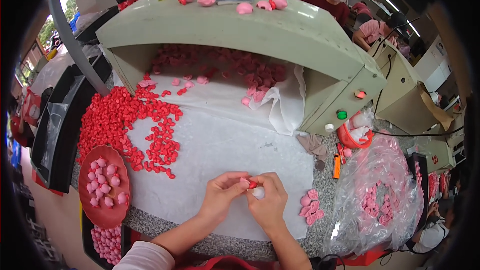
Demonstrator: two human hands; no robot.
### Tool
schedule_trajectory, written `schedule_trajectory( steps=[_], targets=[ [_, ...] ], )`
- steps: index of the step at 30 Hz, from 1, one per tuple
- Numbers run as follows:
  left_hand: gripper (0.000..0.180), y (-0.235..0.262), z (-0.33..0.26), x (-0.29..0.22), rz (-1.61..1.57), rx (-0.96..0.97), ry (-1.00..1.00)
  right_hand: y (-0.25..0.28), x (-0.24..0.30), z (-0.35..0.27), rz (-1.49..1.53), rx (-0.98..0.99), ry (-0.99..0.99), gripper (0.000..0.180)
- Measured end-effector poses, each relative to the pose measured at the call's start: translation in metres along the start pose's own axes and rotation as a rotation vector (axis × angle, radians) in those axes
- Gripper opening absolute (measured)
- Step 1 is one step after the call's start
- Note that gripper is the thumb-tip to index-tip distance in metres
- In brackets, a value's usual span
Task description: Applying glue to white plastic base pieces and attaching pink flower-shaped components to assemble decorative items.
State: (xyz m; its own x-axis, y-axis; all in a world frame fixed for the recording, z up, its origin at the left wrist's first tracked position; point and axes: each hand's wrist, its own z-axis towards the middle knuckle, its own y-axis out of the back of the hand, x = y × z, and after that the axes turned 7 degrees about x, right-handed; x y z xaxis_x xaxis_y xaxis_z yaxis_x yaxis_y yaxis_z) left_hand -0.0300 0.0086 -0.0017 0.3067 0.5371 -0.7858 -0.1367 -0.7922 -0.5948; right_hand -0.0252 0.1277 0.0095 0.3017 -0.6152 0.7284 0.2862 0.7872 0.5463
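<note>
Over the white sheet, both hands meet at the fingertips. My left hand (223,193) is closed in a pinch on a small pink piece (244,181). Against it sits a small glossy red piece (252,185), pinched by my right hand (268,201). A white ball (258,193) also shows between the right fingers; how these parts join is hidden by the fingers. To the left spreads a heap of similar red pieces (112,115). Soft pink pieces (311,206) lie just right of my right hand.
A red scalloped tray (102,215) holds pink balls with red parts. Behind the sheet stands a grey-green metal housing (225,25) with pink pieces inside. At right are a clear plastic bag (350,185), a red basket (356,142) and an orange tool (336,166). Other people sit farther back.
</note>
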Motion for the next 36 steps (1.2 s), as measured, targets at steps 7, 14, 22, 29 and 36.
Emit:
schedule_trajectory(
  steps=[7, 14, 22, 29, 36],
  targets=[
    [0.027, 0.001, 0.002, -0.001, -0.075, -0.008, 0.019, -0.002, -0.003, -0.002, 0.003, -0.038, 0.084, 0.026],
    [0.037, 0.018, 0.003, -0.006, -0.559, 0.275, 0.186, 0.027, 0.019, 0.002, 0.31, 0.168, -0.074, 0.038],
    [0.045, 0.017, 0.001, -0.017, -0.694, 0.402, 0.281, 0.052, 0.014, 0.006, 0.614, 0.161, -0.279, 0.043],
    [0.043, 0.01, -0.002, -0.024, -0.484, 0.253, 0.29, 0.063, 0.026, -0.01, 0.494, -0.019, -0.304, 0.031],
    [0.04, 0.011, -0.003, -0.024, -0.477, 0.24, 0.285, 0.055, 0.028, -0.018, 0.125, 0.013, 0.214, 0.03]
  ],
)
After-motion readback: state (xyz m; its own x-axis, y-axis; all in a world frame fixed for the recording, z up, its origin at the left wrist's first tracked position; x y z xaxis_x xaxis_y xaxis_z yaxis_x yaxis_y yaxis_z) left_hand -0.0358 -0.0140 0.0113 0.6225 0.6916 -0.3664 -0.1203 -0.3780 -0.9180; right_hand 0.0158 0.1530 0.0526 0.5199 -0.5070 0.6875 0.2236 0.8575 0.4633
